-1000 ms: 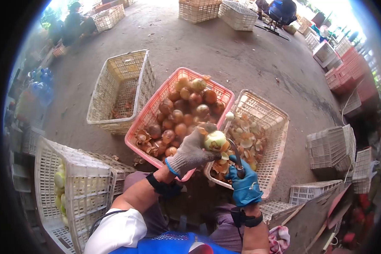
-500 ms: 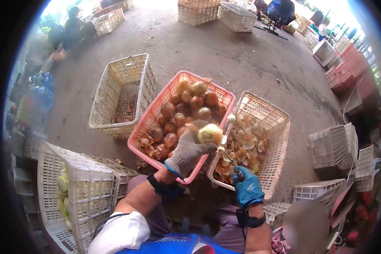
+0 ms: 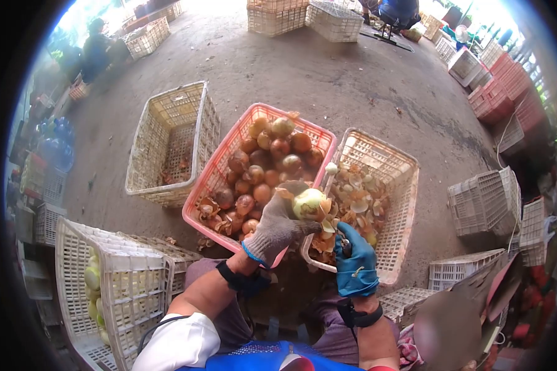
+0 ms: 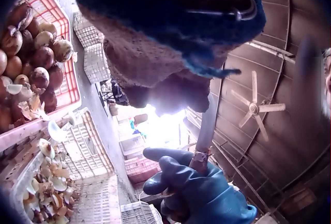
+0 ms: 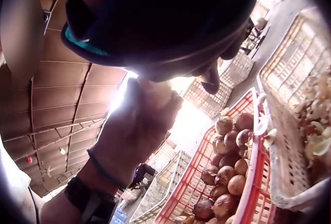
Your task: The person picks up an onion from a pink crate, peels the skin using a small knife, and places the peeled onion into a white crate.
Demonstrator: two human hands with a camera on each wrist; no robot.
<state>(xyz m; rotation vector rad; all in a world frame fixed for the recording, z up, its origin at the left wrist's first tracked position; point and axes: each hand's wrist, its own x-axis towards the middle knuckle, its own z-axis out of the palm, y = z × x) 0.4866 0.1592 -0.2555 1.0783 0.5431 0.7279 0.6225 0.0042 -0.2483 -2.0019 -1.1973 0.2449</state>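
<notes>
My left hand, in a grey knitted glove, grips a partly peeled onion above the right side of the pink crate. Brown onions fill much of that crate. Just below and right of the onion, my right hand, in a blue glove, holds a knife by its handle. In the left wrist view the knife's blade points up from the blue-gloved fist towards the left hand. Loose skin hangs by the onion's right side. Peelings lie in the white crate at right.
An off-white crate stands behind left, with scraps on its bottom. At near left another crate holds pale peeled onions. More crates line the right side. People and stacked crates are at the far edge of the floor.
The right hand dropped away from the onion with the knife, then rose back close to it. The onion has turned in the left hand, which stays over the pink crate.
</notes>
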